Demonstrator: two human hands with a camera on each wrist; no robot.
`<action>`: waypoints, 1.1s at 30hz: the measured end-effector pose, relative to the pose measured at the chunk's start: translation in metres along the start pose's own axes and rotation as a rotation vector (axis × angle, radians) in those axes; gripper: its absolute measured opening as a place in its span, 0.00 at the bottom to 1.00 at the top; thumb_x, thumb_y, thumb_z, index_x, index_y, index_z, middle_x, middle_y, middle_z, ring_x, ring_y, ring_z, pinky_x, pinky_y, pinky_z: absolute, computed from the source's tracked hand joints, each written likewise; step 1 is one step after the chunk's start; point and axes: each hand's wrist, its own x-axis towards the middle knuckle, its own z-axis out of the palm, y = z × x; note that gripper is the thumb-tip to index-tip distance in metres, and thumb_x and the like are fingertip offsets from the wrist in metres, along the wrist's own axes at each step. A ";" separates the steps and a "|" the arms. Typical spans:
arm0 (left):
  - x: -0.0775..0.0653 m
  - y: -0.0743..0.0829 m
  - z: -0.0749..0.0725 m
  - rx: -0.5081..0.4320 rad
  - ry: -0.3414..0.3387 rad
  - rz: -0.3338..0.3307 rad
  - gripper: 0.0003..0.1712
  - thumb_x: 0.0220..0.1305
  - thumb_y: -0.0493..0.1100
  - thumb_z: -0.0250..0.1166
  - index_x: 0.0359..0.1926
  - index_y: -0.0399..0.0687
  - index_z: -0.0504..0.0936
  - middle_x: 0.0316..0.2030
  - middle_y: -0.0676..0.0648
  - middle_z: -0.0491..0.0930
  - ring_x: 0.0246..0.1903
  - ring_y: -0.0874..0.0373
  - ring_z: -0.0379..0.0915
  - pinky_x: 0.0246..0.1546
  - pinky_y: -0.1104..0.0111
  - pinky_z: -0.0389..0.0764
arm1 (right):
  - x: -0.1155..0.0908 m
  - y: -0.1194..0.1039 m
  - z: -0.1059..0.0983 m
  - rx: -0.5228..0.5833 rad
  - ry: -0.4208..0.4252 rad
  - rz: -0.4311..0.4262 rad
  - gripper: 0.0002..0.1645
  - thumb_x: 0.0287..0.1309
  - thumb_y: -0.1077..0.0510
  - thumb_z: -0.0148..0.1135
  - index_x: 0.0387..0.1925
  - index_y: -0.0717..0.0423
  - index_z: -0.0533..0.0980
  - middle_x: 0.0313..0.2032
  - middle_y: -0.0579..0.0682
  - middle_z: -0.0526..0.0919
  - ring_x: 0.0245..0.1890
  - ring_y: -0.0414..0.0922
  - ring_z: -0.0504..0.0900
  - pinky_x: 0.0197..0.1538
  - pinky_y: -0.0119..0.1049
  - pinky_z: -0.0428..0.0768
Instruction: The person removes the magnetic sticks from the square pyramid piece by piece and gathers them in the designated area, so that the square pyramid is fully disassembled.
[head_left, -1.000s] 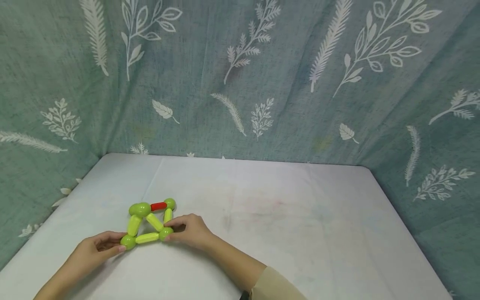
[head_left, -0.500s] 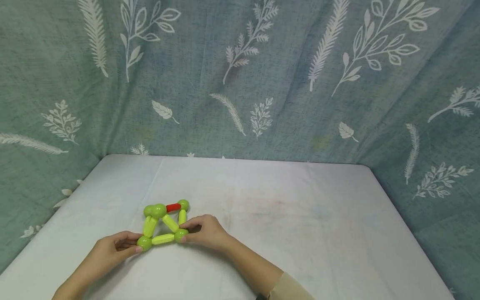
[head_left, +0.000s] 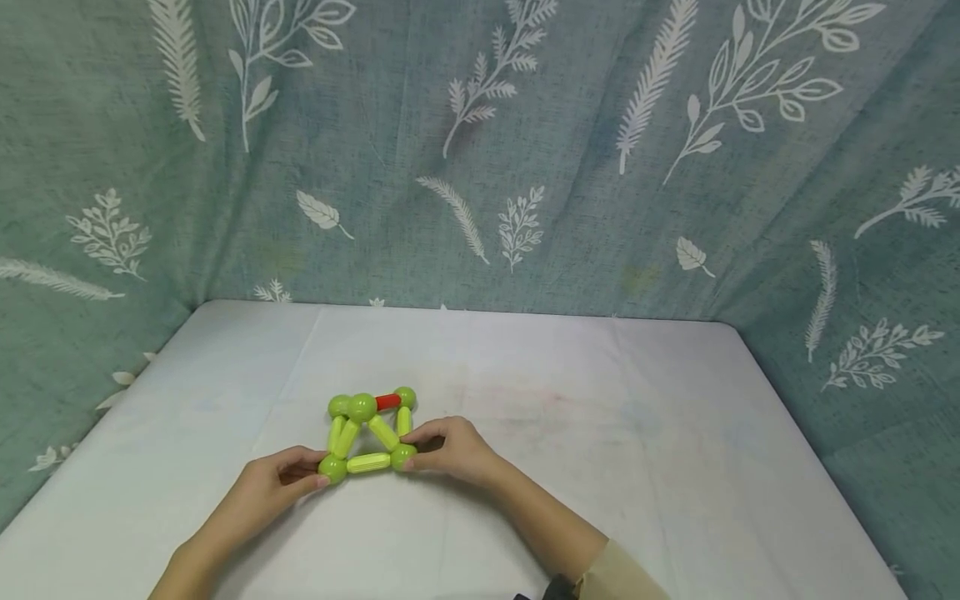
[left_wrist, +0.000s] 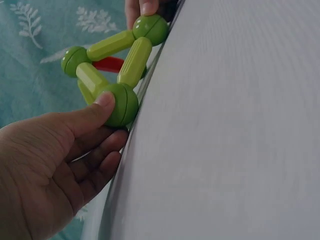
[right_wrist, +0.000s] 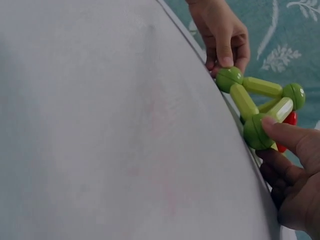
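Note:
A toy frame [head_left: 368, 462] of green balls joined by yellow-green rods, with one red rod [head_left: 387, 402] at its back, stands on the white table. It looks like a magnetic ball-and-stick building set. My left hand [head_left: 272, 486] pinches the near-left green ball [left_wrist: 120, 105] between thumb and fingers. On the other side, my right hand [head_left: 453, 452] pinches the near-right green ball [right_wrist: 256, 132] the same way. Two more balls sit side by side at the top, and another ball [head_left: 405, 397] is at the red rod's right end. Some rear rods are partly hidden.
The white-covered table [head_left: 600, 433] stretches away to the right of the hands and behind the frame. A green cloth [head_left: 465, 125] with white leaf prints hangs along the back and both sides.
Both hands have moved right across the table, carrying or sliding the toy frame along with them. Their pinch on the two near balls stays the same, and the frame has turned slightly.

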 end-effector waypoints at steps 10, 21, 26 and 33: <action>0.015 0.019 0.016 -0.044 -0.086 0.058 0.18 0.54 0.45 0.70 0.45 0.43 0.81 0.39 0.49 0.83 0.36 0.61 0.80 0.36 0.75 0.79 | -0.024 0.010 -0.023 0.008 0.055 0.002 0.19 0.45 0.55 0.74 0.43 0.49 0.84 0.40 0.42 0.84 0.42 0.36 0.78 0.46 0.29 0.76; 0.026 0.039 0.043 -0.104 -0.145 0.089 0.19 0.53 0.47 0.71 0.44 0.44 0.81 0.37 0.51 0.82 0.35 0.62 0.79 0.35 0.75 0.79 | -0.059 0.004 -0.049 -0.012 0.118 0.037 0.19 0.46 0.60 0.73 0.44 0.56 0.83 0.43 0.51 0.84 0.46 0.43 0.77 0.50 0.34 0.75; 0.026 0.047 0.056 -0.109 -0.161 0.124 0.17 0.52 0.48 0.72 0.41 0.46 0.81 0.34 0.54 0.82 0.32 0.64 0.77 0.34 0.75 0.79 | -0.068 0.021 -0.062 0.000 0.097 0.027 0.20 0.45 0.59 0.74 0.44 0.55 0.83 0.42 0.51 0.84 0.44 0.41 0.78 0.47 0.29 0.76; 0.020 0.060 0.081 -0.151 -0.186 0.214 0.17 0.52 0.51 0.71 0.40 0.49 0.81 0.34 0.56 0.82 0.32 0.68 0.77 0.36 0.74 0.79 | -0.093 0.038 -0.086 -0.038 0.059 0.006 0.20 0.45 0.55 0.74 0.43 0.52 0.83 0.41 0.47 0.83 0.43 0.41 0.77 0.46 0.29 0.76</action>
